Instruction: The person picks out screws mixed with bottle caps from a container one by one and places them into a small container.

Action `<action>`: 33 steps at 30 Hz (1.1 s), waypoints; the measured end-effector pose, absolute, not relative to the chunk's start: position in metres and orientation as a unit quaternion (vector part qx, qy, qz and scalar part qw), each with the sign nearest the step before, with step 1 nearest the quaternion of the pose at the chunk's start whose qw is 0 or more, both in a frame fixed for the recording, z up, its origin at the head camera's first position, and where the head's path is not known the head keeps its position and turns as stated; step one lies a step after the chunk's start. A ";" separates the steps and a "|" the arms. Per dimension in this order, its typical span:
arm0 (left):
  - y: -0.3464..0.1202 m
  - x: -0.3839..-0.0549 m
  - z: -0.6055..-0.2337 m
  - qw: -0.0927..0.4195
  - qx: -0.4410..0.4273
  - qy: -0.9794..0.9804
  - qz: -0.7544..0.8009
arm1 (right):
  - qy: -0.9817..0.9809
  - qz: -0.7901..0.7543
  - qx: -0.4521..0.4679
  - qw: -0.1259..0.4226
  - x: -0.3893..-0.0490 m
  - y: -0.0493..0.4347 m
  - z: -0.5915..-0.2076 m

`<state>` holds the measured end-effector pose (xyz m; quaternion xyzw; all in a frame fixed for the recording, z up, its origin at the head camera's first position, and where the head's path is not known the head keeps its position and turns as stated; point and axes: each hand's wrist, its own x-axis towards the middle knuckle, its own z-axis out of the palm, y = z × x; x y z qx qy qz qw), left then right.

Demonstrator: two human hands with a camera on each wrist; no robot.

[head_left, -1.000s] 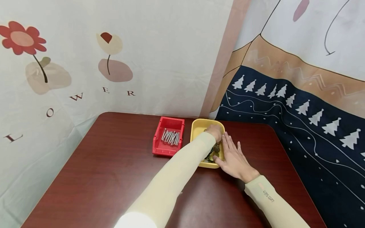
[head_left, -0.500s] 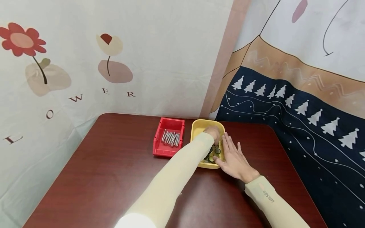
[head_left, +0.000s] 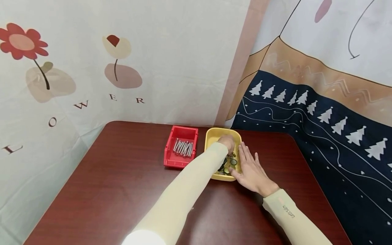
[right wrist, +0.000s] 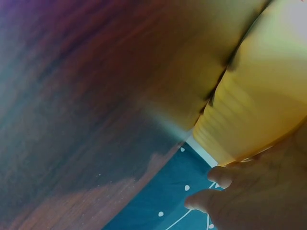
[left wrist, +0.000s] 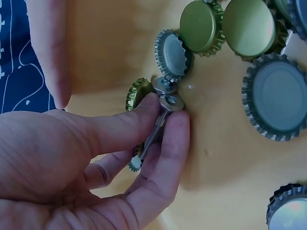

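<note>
In the head view my left hand reaches into a yellow bin that has bottle caps in it. Close up in the left wrist view, its thumb and fingers pinch a silver screw by the shank, just under the flat head. A second screw head shows right behind the first. Gold and grey bottle caps lie around the fingers on the bin floor. My right hand lies with straight fingers along the bin's right wall, thumb over the near rim.
Left of the yellow bin stands a red bin holding several silver screws. Both are near the back edge of the dark wooden table. Printed cloths hang behind and to the right.
My left hand has shifted slightly left inside the yellow bin, exposing more bottle caps beside it. My right hand stays in place against the bin wall.
</note>
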<state>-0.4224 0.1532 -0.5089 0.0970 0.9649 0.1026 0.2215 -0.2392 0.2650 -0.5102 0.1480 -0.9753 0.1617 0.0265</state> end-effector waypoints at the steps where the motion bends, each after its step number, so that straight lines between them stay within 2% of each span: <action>1: 0.153 -0.421 -0.508 0.224 0.094 0.964 0.109 | -0.975 0.162 0.148 0.026 -0.239 0.265 -0.510; 11: 0.147 -0.415 -0.502 0.231 0.081 0.961 0.129 | -0.974 0.165 0.155 0.023 -0.239 0.263 -0.508; 29: 0.124 -0.407 -0.477 0.298 0.107 0.935 0.158 | -0.975 0.159 0.152 0.018 -0.241 0.266 -0.506; 33: 0.116 -0.402 -0.471 0.284 0.104 0.939 0.163 | -0.975 0.162 0.154 0.015 -0.240 0.266 -0.507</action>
